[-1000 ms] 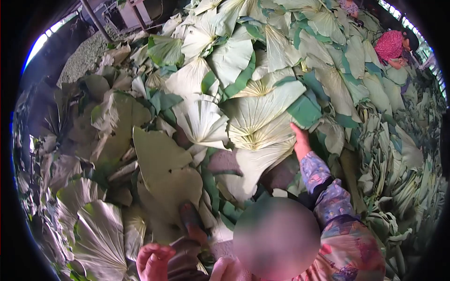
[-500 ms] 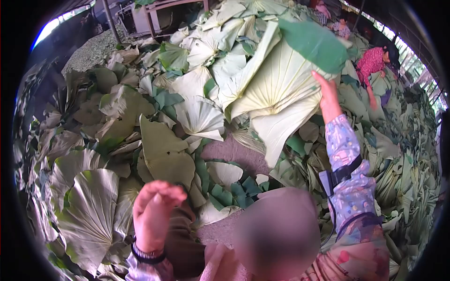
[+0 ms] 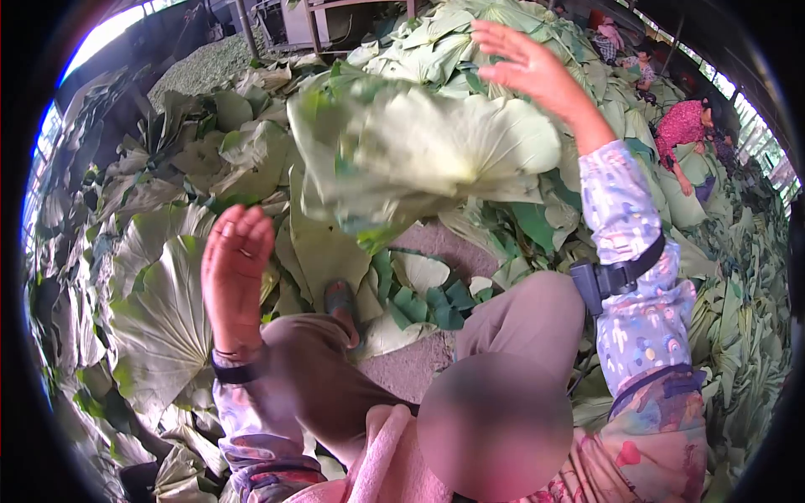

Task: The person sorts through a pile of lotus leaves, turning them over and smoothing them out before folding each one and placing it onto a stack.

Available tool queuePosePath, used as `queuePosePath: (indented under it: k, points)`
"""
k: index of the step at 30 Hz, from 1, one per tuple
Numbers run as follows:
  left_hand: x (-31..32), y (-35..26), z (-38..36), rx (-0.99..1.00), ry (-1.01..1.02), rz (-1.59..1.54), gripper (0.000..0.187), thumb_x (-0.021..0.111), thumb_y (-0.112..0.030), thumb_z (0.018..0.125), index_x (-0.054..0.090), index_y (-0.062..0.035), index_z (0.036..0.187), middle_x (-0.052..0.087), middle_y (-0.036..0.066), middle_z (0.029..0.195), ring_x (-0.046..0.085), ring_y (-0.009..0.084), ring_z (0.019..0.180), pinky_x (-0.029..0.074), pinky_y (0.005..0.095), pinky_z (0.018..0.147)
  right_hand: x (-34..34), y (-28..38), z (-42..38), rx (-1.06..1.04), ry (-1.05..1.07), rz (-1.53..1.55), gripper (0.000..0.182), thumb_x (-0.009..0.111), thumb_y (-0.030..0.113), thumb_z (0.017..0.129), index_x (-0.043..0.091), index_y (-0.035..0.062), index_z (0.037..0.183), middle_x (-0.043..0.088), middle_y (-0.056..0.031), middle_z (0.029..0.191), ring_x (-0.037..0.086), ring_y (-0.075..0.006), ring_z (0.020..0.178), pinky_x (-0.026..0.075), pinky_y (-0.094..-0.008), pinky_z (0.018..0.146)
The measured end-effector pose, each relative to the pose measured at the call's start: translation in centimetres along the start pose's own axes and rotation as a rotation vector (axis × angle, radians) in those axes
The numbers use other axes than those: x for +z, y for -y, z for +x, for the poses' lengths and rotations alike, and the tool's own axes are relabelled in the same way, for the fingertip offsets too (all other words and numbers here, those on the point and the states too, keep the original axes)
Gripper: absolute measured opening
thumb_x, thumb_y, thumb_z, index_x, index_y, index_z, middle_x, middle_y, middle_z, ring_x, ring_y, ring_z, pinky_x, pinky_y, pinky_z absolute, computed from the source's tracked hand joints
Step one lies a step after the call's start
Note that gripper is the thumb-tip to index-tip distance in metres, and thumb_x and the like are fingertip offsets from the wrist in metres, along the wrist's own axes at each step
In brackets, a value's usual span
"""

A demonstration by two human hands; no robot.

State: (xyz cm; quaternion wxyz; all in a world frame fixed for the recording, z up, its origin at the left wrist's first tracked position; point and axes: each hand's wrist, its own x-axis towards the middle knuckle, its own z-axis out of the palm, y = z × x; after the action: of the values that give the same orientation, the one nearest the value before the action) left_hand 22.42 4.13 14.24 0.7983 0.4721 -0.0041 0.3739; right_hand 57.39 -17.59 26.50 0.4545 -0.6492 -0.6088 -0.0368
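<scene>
A large pale green lotus leaf (image 3: pixel 478 142), blurred on its left side, spreads out in front of me. My right hand (image 3: pixel 541 80) is stretched above the leaf's upper right edge, fingers spread and nothing held. My left hand (image 3: pixel 235 277) is raised at the left, its fingers extended and no object in it. Behind it lies a broad, ribbed lotus leaf (image 3: pixel 163 318). Small dark green leaf pieces (image 3: pixel 432 308) lie on the ground before my knees.
Heaped lotus leaves (image 3: pixel 436 38) surround me on all sides. A mound of chopped green pieces (image 3: pixel 205 71) rises at the back left, near a metal post (image 3: pixel 247 29). At the right, a person in a red patterned top (image 3: pixel 681 126) bends over leaves; other people sit farther back.
My right hand has let go of the large leaf and moved up and left. The leaf has shifted left, in motion. My left hand has risen and moved left.
</scene>
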Motion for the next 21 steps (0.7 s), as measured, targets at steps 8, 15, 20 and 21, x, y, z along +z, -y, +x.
queuePosePath:
  k: [8,15,20,21]
  points:
    - [-0.2,-8.0,-5.1,0.212,0.073,-0.029,0.034,0.041,-0.018,0.092,0.041,0.0013,0.120,0.051,0.016,0.115,0.050,0.0237,0.106,0.038,0.0372,0.096,-0.5,6.6,-2.6,0.031,0.135,0.154,0.041,0.058,0.007,0.082,0.046,-0.0002,0.121,0.055,-0.0087,0.112,0.055,-0.0162,0.100,0.043,-0.0274,0.088]
    - [3.2,-9.1,-5.2,0.291,0.178,-0.111,0.034,0.039,-0.012,0.091,0.038,0.0025,0.122,0.049,0.016,0.117,0.049,0.0256,0.108,0.036,0.0405,0.098,3.9,2.2,-1.6,0.026,0.240,0.195,0.038,0.061,0.009,0.080,0.053,0.0065,0.117,0.059,-0.0058,0.108,0.057,-0.0131,0.096,0.045,-0.0260,0.085]
    - [5.4,-5.5,-1.1,0.193,0.236,-0.296,0.033,0.039,-0.013,0.091,0.040,0.0027,0.121,0.052,0.017,0.115,0.050,0.0262,0.107,0.035,0.0418,0.098,14.8,-11.7,-3.9,0.233,0.328,0.332,0.047,0.066,0.007,0.073,0.051,0.0059,0.118,0.058,-0.0060,0.108,0.054,-0.0123,0.098,0.046,-0.0272,0.083]
    - [5.3,-4.4,-0.1,0.165,0.232,-0.343,0.033,0.039,-0.013,0.091,0.040,0.0027,0.121,0.052,0.017,0.115,0.050,0.0262,0.107,0.035,0.0420,0.098,16.6,-13.3,-5.4,0.280,0.375,0.179,0.052,0.068,0.008,0.070,0.050,0.0061,0.119,0.057,-0.0078,0.109,0.054,-0.0152,0.099,0.045,-0.0289,0.085]
